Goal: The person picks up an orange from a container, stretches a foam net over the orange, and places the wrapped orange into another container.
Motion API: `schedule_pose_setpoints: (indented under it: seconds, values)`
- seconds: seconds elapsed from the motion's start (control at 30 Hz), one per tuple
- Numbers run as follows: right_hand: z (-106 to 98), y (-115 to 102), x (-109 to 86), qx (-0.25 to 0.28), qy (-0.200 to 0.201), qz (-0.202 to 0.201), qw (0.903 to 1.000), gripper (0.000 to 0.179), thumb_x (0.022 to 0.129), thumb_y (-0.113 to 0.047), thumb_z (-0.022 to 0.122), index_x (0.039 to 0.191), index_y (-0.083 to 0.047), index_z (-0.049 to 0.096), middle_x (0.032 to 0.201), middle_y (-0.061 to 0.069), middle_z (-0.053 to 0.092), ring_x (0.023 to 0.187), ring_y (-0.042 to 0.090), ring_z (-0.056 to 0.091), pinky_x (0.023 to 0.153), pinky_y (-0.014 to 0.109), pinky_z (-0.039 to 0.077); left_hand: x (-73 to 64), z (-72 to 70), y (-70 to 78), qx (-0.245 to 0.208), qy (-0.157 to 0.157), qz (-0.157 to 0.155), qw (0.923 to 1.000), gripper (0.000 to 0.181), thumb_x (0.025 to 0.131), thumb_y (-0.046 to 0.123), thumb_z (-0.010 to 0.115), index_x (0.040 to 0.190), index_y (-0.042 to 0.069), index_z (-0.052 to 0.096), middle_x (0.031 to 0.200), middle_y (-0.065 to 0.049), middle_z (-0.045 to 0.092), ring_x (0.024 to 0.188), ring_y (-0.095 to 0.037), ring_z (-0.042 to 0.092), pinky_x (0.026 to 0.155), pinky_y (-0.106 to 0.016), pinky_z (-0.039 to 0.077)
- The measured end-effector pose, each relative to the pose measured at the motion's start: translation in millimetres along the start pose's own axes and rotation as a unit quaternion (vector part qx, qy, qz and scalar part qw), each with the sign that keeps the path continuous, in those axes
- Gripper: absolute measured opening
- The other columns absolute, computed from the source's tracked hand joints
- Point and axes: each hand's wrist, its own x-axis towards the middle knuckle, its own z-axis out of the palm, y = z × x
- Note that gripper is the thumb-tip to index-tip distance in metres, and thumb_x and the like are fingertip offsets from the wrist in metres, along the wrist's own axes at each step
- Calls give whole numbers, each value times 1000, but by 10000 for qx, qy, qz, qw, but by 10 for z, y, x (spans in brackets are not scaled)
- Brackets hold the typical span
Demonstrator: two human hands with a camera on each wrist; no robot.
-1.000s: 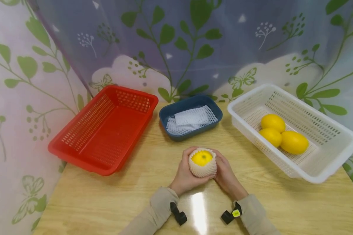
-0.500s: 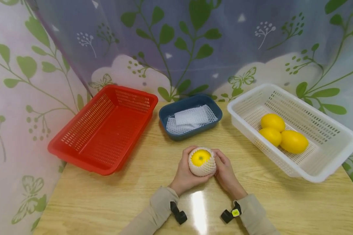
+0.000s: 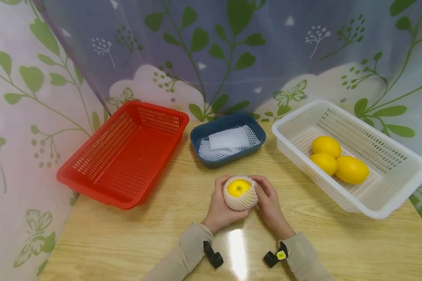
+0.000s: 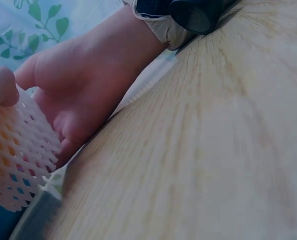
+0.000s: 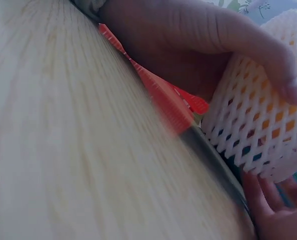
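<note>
In the head view, a round yellow fruit (image 3: pixel 238 188) sits in a white foam net sleeve (image 3: pixel 244 202), with its top showing through the net's opening. My left hand (image 3: pixel 222 207) grips the netted fruit from the left, thumb along its near side. My right hand (image 3: pixel 270 205) is at its right side, thumb and fingers on the net. Both hold it above the table. The left wrist view shows the mesh of the net sleeve (image 4: pixel 26 145) close up, and so does the right wrist view, where a thumb presses the net sleeve (image 5: pixel 258 115). Some fingertips are hidden behind the fruit.
A red basket (image 3: pixel 145 191) stands on the left of the wooden table (image 3: pixel 183 195). At the back middle is a dark blue tray (image 3: pixel 218 162) holding folded white foam nets (image 3: pixel 229 139). On the right, a white basket (image 3: pixel 390 183) contains three yellow fruits (image 3: pixel 352 170).
The netted fruit has shifted slightly left and turned a little in my hands. My right hand's fingers have moved up along the net's right side. Baskets and tray stay put.
</note>
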Motion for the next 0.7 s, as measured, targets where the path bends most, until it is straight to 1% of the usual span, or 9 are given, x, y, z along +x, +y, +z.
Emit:
schedule_pose_setpoints:
  seconds: [0.07,0.13,0.2,0.27,0.33,0.4,0.47,0.57,0.7]
  values:
    - [-11,-3,-3,-269,-44,-395,9988,27,106,-15,45,126,0,57,124,3,60,115,14,55,98,24,46,5,2,1,25,25,-25,10000,95,58,6,93,136,17,39,130,-3,57,114,-20,58,99,-36,47]
    - [-22,-10,-13,-392,-202,-819,9957,29,106,-13,43,127,0,58,126,4,60,119,16,54,101,25,44,13,6,0,37,56,-79,9999,95,58,7,92,136,18,40,131,-2,57,114,-20,58,99,-37,48]
    - [-30,-10,-23,-347,-463,-1106,9922,30,105,-10,44,130,0,57,130,4,59,122,16,53,103,25,43,24,6,-1,-112,81,-185,9997,94,59,7,92,137,18,40,131,-2,57,115,-20,58,99,-37,47]
    - [-32,-7,-32,-302,-730,-1230,9893,33,102,-5,49,133,2,55,132,4,58,123,16,53,104,26,42,31,7,0,-313,132,-312,9989,93,60,9,92,137,19,40,132,-1,56,116,-21,57,100,-37,47]
    - [-26,-7,-34,-228,-927,-1218,9879,39,97,2,54,135,5,51,134,5,57,125,17,52,105,27,41,37,5,-1,-606,165,-433,9971,92,61,9,92,136,19,40,132,-1,55,117,-22,56,102,-38,45]
    - [-18,-10,-32,-164,-1001,-1123,9885,45,92,6,59,136,6,49,135,5,56,125,17,52,105,27,41,40,3,3,-932,182,-544,9940,91,61,7,92,135,18,40,133,-1,53,118,-23,54,103,-38,43]
    - [-9,-18,-26,5,-1069,-1050,9887,48,90,8,61,136,8,48,135,7,55,125,19,51,105,28,42,42,-2,6,-1123,206,-630,9915,91,62,7,92,135,18,39,133,-2,52,118,-23,53,104,-38,42]
    - [-5,-23,-21,239,-1128,-982,9885,50,89,6,65,136,8,47,134,8,55,124,19,51,104,28,42,41,-11,8,-1297,207,-708,9888,93,62,9,93,135,17,37,133,-5,54,118,-23,54,103,-36,43]
    - [-14,-12,-31,426,-1292,-808,9874,55,90,0,69,139,8,44,136,7,53,125,19,51,105,28,42,26,-23,4,-1344,182,-839,9872,94,63,13,93,135,13,34,131,-10,56,115,-23,55,100,-35,45]
